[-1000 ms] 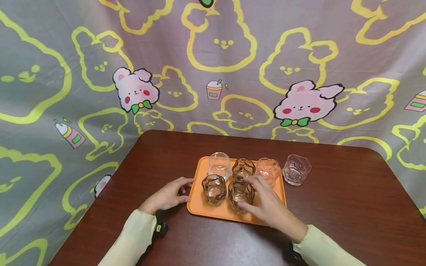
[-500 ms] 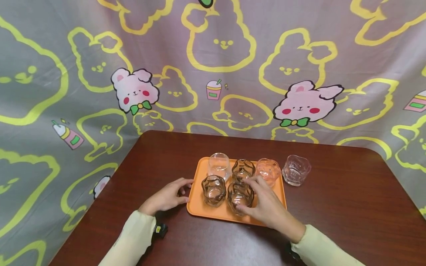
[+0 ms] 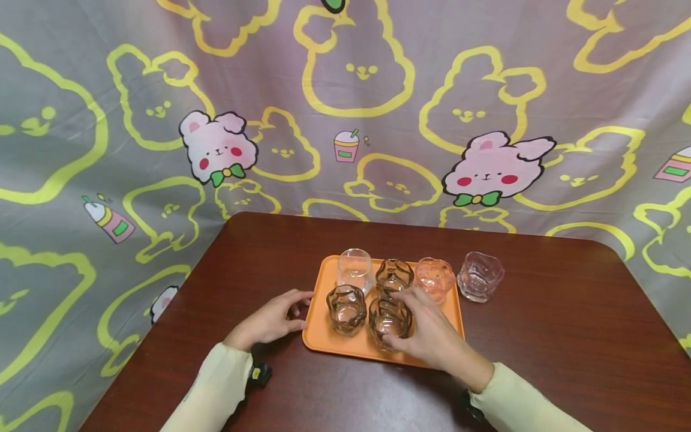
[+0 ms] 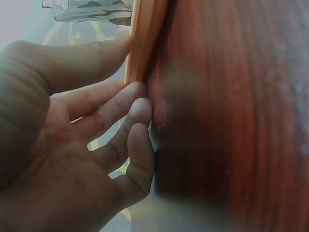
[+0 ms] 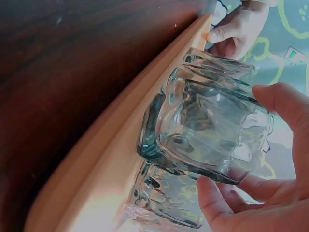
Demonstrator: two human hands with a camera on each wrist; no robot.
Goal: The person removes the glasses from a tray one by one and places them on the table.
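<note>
My right hand (image 3: 434,333) grips a brown-tinted wavy glass (image 3: 387,327) from the right, at the near side of an orange tray (image 3: 345,346). In the right wrist view the thumb is on one side of this glass (image 5: 207,125) and the fingertips are on the other. Beside it on the tray stands a second brown glass (image 3: 347,313); a third brown glass (image 3: 394,275) is behind it. At the tray's left edge my left hand (image 3: 272,317) touches the rim with thumb and fingertips, its fingers loosely bent, the lower ones near the table in the left wrist view.
A clear round glass (image 3: 354,267) stands at the tray's back left, a pink glass (image 3: 435,277) at its back right. Just off the tray to the right, a clear glass with a pinkish rim (image 3: 480,277) stands on the brown table (image 3: 561,324). A patterned curtain (image 3: 388,78) hangs behind.
The gripped brown glass has shifted slightly toward the near edge of the tray with my right hand. My left hand has stayed at the tray's left edge.
</note>
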